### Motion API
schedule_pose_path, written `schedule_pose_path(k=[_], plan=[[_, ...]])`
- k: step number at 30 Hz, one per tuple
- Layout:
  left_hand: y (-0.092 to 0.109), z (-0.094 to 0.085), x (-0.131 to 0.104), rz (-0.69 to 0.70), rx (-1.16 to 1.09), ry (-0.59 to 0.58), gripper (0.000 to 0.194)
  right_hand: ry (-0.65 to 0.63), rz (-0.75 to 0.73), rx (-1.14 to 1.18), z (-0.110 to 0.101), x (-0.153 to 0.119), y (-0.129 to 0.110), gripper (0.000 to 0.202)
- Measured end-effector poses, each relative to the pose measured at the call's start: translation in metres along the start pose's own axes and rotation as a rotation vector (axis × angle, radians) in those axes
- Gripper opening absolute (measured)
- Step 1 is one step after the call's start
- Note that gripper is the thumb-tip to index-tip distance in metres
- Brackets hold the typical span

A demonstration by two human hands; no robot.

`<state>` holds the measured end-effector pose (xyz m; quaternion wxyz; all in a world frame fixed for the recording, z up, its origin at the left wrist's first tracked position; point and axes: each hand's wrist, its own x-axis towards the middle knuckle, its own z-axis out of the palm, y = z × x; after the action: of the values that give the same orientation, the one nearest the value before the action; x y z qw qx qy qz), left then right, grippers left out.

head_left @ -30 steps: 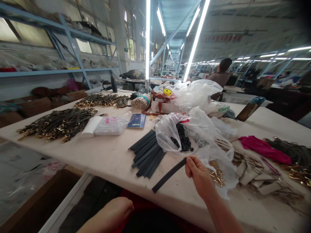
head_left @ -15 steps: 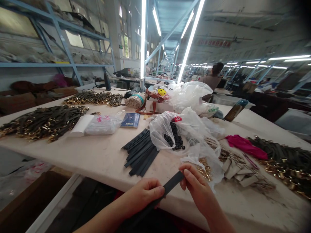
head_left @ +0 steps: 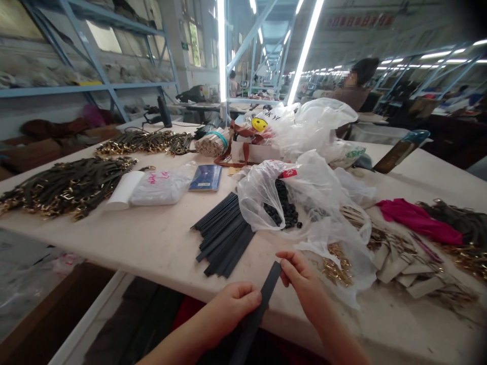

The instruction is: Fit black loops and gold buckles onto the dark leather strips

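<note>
A long dark strip (head_left: 269, 284) slants up from the bottom edge, over the table's front edge. My left hand (head_left: 241, 301) is closed round its middle, thumb on top. At the strip's upper end my right hand (head_left: 294, 268) pinches the tip between thumb and fingers. Just beyond lies a fanned stack of dark strips (head_left: 226, 235) on the pale table (head_left: 163, 243). Beside the stack, a clear plastic bag (head_left: 258, 197) lies open with small black pieces (head_left: 291, 215) in it. Gold metal parts (head_left: 337, 263) lie on plastic to the right of my right hand.
Strap bundles with gold buckles (head_left: 68, 185) cover the left side. Nearby are a plastic packet (head_left: 163, 187) and a blue booklet (head_left: 205, 177). Beige strips (head_left: 399, 258), a pink cloth (head_left: 418, 218) and a brown bottle (head_left: 399, 152) stand or lie right. A person (head_left: 353, 88) is farther back.
The view has shifted, so most table items on the right appear farther right. The held strip now points more steeply upward, and my right hand's fingers have shifted at its tip.
</note>
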<state>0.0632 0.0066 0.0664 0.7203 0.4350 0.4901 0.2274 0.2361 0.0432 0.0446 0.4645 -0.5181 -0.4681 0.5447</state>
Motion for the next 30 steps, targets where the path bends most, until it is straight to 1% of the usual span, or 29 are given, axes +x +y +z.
schedule_pose_path(k=[4,6,9,11,13,15,17,19,21,22,24,25,27,30], plan=[[0.002,-0.005,0.012,-0.038,-0.040,-0.007,0.033,0.008,0.027,0.009,0.001,0.014,0.013,0.026],[0.003,-0.007,0.016,-0.054,-0.043,-0.042,0.028,0.043,0.020,-0.010,-0.001,0.019,0.018,0.024],[0.001,-0.014,0.020,-0.108,-0.049,-0.118,0.023,0.188,-0.022,-0.051,-0.011,0.028,0.023,0.023],[-0.001,-0.022,0.022,-0.126,-0.042,-0.130,0.020,0.313,-0.059,-0.072,-0.022,0.033,0.025,0.024],[-0.004,-0.031,0.024,-0.105,-0.015,-0.104,0.017,0.424,-0.089,-0.087,-0.032,0.037,0.027,0.024],[-0.006,-0.038,0.026,-0.076,-0.005,-0.073,0.015,0.495,-0.093,-0.112,-0.040,0.039,0.030,0.025],[-0.007,-0.042,0.027,-0.070,-0.036,-0.035,0.014,0.521,-0.075,-0.145,-0.046,0.038,0.032,0.027],[-0.005,-0.045,0.028,-0.057,-0.085,0.031,0.013,0.513,-0.050,-0.201,-0.050,0.035,0.035,0.031],[-0.003,-0.047,0.029,-0.019,-0.143,0.125,0.015,0.465,-0.024,-0.252,-0.053,0.028,0.037,0.038],[-0.001,-0.049,0.030,0.007,-0.183,0.178,0.017,0.414,0.002,-0.263,-0.053,0.024,0.039,0.042],[0.002,-0.052,0.032,0.065,-0.278,0.277,0.021,0.258,0.091,-0.229,-0.052,0.012,0.043,0.043],[0.004,-0.053,0.034,0.090,-0.322,0.317,0.022,0.160,0.148,-0.186,-0.049,0.005,0.046,0.039],[0.008,-0.052,0.038,0.127,-0.365,0.341,0.024,-0.050,0.267,-0.097,-0.041,-0.010,0.052,0.030],[0.013,-0.044,0.044,0.152,-0.323,0.287,0.022,-0.341,0.401,-0.039,-0.023,-0.031,0.057,0.024]])
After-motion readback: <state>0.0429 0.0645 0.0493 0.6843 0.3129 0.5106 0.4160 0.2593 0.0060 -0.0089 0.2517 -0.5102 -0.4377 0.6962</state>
